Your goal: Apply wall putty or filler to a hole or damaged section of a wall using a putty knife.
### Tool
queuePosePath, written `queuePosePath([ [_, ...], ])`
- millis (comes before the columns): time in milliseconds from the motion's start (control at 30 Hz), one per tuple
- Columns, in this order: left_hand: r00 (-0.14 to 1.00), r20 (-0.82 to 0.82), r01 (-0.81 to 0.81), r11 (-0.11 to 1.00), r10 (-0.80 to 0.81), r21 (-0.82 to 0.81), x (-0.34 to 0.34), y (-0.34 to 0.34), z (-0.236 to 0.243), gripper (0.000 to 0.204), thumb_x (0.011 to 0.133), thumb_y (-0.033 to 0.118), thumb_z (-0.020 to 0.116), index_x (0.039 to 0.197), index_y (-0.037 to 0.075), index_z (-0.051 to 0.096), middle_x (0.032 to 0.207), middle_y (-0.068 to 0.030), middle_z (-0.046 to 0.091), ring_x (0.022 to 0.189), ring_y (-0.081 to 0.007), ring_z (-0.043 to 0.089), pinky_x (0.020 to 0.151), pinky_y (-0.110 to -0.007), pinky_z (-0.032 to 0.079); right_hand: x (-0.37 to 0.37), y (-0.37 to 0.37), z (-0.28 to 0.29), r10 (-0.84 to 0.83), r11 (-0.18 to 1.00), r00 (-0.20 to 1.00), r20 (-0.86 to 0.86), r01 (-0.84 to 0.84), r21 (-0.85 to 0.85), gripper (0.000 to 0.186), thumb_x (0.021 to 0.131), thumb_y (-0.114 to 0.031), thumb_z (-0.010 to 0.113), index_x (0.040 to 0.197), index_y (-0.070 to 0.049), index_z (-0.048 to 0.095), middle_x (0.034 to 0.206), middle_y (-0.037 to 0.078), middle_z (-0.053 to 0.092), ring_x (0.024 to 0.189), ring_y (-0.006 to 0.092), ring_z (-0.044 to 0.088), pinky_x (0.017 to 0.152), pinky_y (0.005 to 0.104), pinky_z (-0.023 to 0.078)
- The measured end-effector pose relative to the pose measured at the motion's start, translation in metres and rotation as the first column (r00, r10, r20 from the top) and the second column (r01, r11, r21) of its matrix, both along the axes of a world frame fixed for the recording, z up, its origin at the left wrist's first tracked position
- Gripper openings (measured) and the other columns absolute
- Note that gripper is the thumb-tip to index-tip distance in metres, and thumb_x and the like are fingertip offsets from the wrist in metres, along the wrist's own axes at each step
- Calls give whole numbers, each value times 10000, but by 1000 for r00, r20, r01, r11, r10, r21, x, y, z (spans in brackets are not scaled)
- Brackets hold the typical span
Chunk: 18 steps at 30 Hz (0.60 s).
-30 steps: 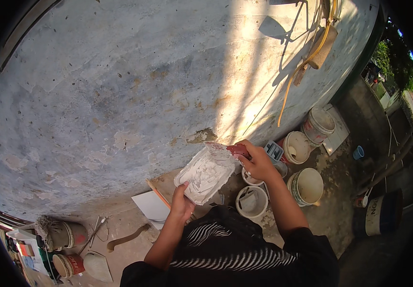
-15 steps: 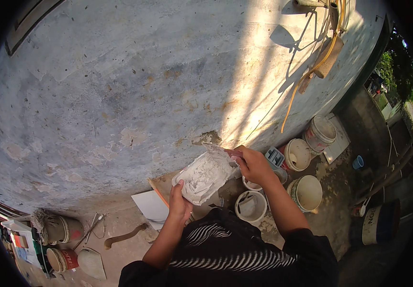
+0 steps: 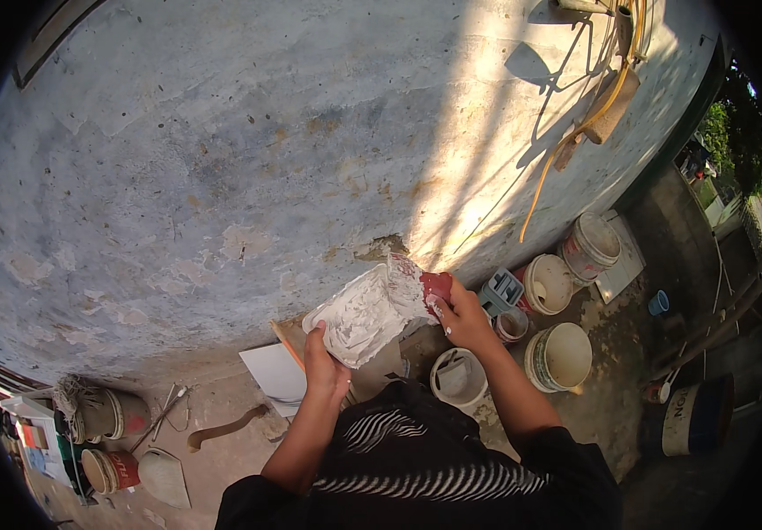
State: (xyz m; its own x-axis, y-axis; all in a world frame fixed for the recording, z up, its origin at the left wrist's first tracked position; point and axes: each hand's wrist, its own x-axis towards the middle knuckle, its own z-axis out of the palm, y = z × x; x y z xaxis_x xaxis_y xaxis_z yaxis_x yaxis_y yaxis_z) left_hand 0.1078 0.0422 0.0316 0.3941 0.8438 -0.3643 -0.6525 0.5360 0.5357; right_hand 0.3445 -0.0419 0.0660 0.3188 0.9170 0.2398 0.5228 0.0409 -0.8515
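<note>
My left hand (image 3: 324, 366) grips the near left edge of a shallow tray (image 3: 310, 318), thumb on top. White putty (image 3: 359, 316), wet and ridged, covers the tray. My right hand (image 3: 464, 318) is closed round a putty knife (image 3: 436, 285) with a red part by the fingers; its blade is coated in putty and lies against the tray's far right end. White smears mark the right fingers. Just beyond, the weathered blue-grey wall (image 3: 222, 159) has a chipped brown patch (image 3: 382, 246).
Several buckets, among them a white one (image 3: 459, 378) with a tool inside and a larger one (image 3: 559, 358), stand on the right. A yellow hose (image 3: 535, 199) hangs on the wall. At left lie a white board (image 3: 275, 380), a curved wooden piece (image 3: 226, 430) and more buckets (image 3: 111, 472).
The putty knife has turned, so its red part and coated blade now face up. The tray has shifted slightly left, and my right hand slightly right and down.
</note>
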Motion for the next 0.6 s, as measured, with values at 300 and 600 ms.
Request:
queuePosePath([
  [300,996,-11,-85,996,86,28,5,3,-12,443,1017,223,433,1389,-17,419,1381,-161,532,1281,-292,545,1088,-447,454,-19,8,-39,-74,994,974,-215,90,67,326,945,-11,575,1271,-17,561,942,133,700,824,155,653,741,326,515],
  [600,978,-47,-196,975,201,101,9,3,-6,425,1038,245,444,1422,68,393,1413,-141,498,1292,-277,531,1065,-430,474,-49,21,-50,-26,999,944,-328,13,-40,334,977,29,526,1309,-5,523,1085,38,633,965,97,589,857,269,486],
])
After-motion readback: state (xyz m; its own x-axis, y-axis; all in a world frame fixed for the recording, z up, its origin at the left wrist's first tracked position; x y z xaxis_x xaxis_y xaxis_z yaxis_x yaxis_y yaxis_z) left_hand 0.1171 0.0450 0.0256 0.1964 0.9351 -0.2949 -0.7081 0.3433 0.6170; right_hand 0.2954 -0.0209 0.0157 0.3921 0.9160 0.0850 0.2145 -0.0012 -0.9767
